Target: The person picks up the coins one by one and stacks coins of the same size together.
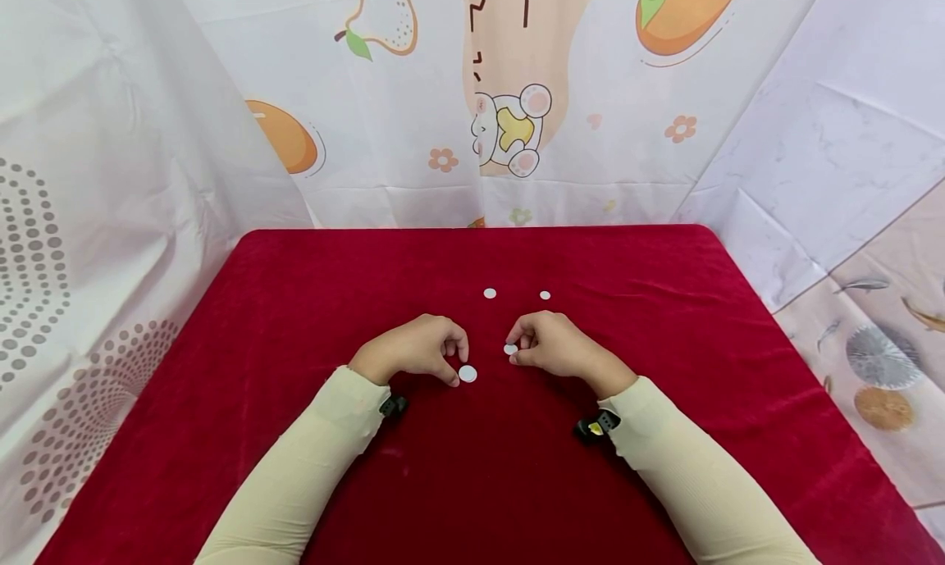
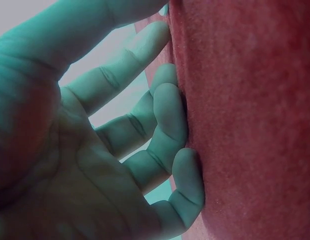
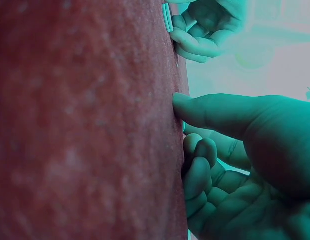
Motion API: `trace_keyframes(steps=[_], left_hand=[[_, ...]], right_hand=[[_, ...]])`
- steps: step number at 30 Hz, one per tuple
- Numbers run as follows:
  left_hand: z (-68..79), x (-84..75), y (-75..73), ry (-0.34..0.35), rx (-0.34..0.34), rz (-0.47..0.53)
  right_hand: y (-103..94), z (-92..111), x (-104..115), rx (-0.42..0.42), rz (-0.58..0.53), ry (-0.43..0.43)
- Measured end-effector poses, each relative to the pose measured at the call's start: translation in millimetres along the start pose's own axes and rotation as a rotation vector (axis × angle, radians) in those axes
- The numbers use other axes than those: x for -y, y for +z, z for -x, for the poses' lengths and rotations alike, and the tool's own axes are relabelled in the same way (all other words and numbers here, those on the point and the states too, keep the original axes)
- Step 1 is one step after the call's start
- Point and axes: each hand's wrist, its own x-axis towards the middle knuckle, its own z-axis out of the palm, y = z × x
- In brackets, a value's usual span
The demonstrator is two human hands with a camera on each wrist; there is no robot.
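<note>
Close to the middle of the table, my left hand (image 1: 422, 348) holds its thumb and index finger at the edges of a small stack of round white discs (image 1: 467, 374). Stacked layers (image 3: 167, 18) show in the right wrist view. The other left fingers bend loosely, their tips down at the cloth. Just to the right, my right hand (image 1: 557, 345) has a single white disc (image 1: 510, 349) between thumb and index finger, low at the cloth. Its remaining fingers are curled in.
Beyond the hands lie two more white discs, one at the centre (image 1: 490, 293) and a smaller-looking one to the right (image 1: 545, 295). A red velvety cloth (image 1: 354, 286) covers the table. Printed curtains (image 1: 399, 122) hang behind and at both sides.
</note>
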Motion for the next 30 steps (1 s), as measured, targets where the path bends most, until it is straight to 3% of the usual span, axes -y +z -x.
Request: trace_keyframes(steps=[30], left_hand=[[-1.3, 0.8, -0.1, 0.055, 0.013, -0.012]], right_hand=[[0.3, -1.3, -1.6, -0.001, -0.018, 0.018]])
